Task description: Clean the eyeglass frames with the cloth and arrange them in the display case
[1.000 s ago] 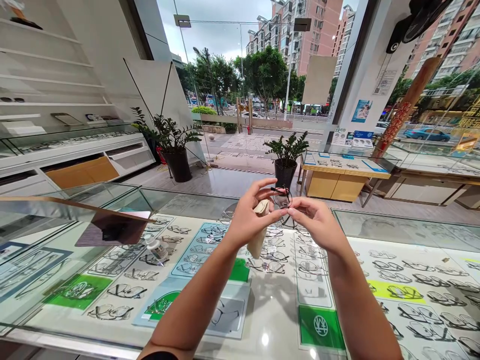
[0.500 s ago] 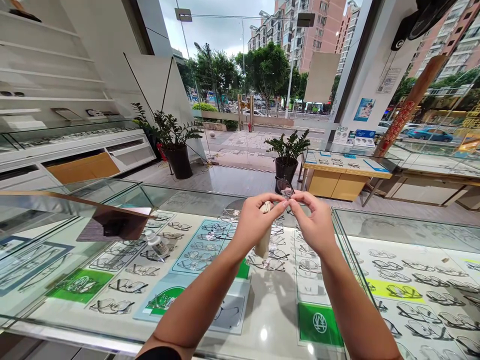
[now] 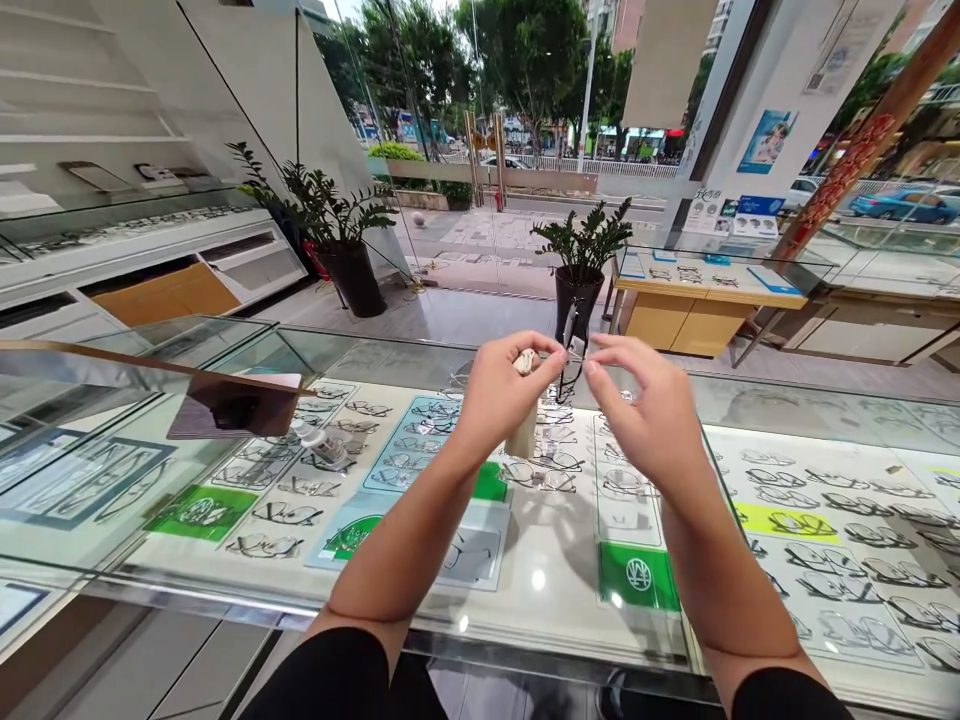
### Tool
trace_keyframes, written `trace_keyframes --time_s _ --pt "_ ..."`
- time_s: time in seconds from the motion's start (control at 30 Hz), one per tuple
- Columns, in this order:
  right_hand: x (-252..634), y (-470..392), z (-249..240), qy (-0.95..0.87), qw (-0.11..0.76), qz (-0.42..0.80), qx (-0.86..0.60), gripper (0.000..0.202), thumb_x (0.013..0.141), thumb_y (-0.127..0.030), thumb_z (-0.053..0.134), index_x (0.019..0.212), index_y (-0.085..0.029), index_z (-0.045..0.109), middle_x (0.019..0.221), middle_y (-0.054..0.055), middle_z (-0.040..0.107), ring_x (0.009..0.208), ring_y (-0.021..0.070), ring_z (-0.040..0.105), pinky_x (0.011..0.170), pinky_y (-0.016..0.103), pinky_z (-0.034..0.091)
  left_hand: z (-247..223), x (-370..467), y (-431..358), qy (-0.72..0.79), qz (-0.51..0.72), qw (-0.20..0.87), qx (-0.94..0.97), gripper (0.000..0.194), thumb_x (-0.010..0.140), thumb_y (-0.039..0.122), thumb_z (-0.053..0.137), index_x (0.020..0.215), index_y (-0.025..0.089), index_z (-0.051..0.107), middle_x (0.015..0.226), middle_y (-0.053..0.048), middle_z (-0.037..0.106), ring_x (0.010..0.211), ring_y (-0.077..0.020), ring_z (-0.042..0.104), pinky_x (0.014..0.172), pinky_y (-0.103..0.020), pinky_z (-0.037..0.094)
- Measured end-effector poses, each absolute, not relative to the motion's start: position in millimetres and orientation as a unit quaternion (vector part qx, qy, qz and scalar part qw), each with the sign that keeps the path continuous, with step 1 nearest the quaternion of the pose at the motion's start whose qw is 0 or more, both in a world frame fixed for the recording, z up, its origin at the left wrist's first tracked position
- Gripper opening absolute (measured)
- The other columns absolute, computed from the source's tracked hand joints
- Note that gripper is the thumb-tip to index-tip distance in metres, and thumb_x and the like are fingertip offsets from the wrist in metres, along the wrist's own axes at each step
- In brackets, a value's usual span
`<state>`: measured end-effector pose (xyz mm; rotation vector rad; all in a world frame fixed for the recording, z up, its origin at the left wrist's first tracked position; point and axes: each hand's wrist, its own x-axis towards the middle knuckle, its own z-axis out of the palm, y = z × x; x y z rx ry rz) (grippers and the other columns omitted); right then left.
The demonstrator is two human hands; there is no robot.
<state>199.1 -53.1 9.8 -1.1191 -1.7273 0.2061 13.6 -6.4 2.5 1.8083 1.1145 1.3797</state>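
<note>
At twelve o'clock my left hand (image 3: 510,395) pinches glasses (image 3: 572,328) and clutches a cloth (image 3: 523,425); my right hand (image 3: 652,405), one o'clock, sits half open

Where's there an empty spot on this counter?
The clearest patch is the cream strip between the pale blue sheet and the green card, from the middle glasses down toward the front edge of the counter. It's crowded with the left-hand glasses and the right-hand glasses.
</note>
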Motion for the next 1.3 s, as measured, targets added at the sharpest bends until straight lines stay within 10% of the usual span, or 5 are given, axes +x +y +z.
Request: trace_keyframes --time_s 0.13,0.27,0.73,1.3 --pt "209 -70 19 -0.663 0.600 0.043 -0.446 0.049 0.104 -0.035 0.069 0.062 -0.023 0.047 0.068 0.001 0.056 0.064 0.0146 0.049 0.060 0.031 0.040 11 3 -10 0.421 0.490 0.268 0.715 0.018 0.093 0.036 0.073 0.088 0.019 0.078 0.076 0.000 0.069 0.068 -0.0144 0.056 0.067 -0.029 0.044" --pt "214 -92 21 -0.649 0.667 0.093 -0.355 0.069 0.106 -0.039 0.069 0.058 -0.023 0.021 0.057 -0.006 0.017 0.054 0.0097 0.015 0.053 0.034 0.014 19 -14 -25 0.434 0.422 0.247 0.756 0.018 0.096 0.036 0.068 0.090 0.020 0.076 0.088 -0.002 0.075 0.078 -0.0169 0.062 0.076 -0.030 0.046" --pt "261 -144 -112 -0.567 0.435 0.527 -0.459 0.077 0.091 -0.082 0.067 0.053 -0.026 0.029 0.052 -0.006 0.023 0.050 0.0091 0.019 0.050 0.031 0.014 -36 -129 -32 0.523 -0.054 0.021 0.850 0.021 0.095 0.026 0.065 0.106 0.024 0.083 0.099 -0.007 0.082 0.089 -0.0245 0.071 0.073 -0.029 0.041" --pt "275 -189 -212 -0.458 0.509 0.560 -0.466 0.080 0.082 -0.087 0.071 0.050 -0.027 0.029 0.053 -0.009 0.014 0.048 0.0086 0.017 0.052 0.030 0.012 -115 -142 11 0.534 -0.088 -0.015 0.840 0.028 0.090 0.018 0.058 0.105 0.018 0.083 0.101 -0.016 0.082 0.093 -0.0277 0.073 0.084 -0.033 0.049"
